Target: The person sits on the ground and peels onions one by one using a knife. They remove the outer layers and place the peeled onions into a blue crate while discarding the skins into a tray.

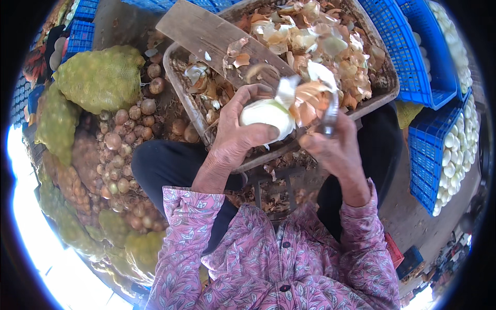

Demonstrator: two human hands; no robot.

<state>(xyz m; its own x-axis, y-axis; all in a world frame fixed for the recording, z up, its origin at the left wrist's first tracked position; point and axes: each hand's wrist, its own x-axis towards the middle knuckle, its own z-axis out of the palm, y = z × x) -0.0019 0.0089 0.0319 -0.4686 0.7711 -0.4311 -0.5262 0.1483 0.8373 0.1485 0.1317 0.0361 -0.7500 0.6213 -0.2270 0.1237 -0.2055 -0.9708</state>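
My left hand [242, 128] holds a large onion [267, 118], mostly bare and white, with its thumb across the near side. Blurred by motion, my right hand [335, 143] grips a knife [331, 112] whose metal blade points up and away from me. Between the hands, a flap of orange-brown onion skin [310, 100] and pale peel hang off the onion's right side. Both hands are above the near edge of a worn tub [391, 91] holding a heap of onion skins [329, 46]. A wooden board [217, 38] lies slantwise across that tub, with skin scraps on it.
Loose unpeeled onions [120, 147] lie on the floor to the left, near bulging yellow-green mesh sacks [102, 79]. On the right stand blue plastic crates [430, 155], with peeled white onions [453, 155] in the nearer one. Skin scraps litter the ground between my legs.
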